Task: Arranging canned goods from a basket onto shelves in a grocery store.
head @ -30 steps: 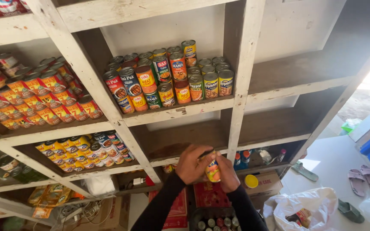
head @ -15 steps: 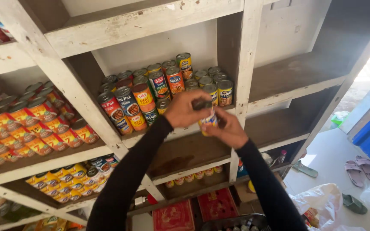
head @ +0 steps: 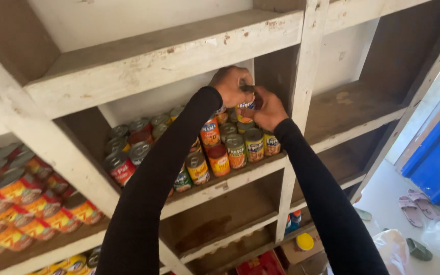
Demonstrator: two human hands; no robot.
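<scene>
Hands, left (head: 231, 84) and right (head: 268, 108), both grip one can (head: 245, 108) at upper centre, above the stacked cans (head: 230, 145), not yet set down.

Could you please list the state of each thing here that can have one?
Left hand: raised, fingers closed on the held can.
Right hand: raised, gripping the same can.
Held can: upright, above the stacked cans.
Stacked cans: upright, sealed, in two layers.
Left cans: lying tilted, packed in rows.
Right shelf: bare.
Sandals: lying on the floor.
</scene>
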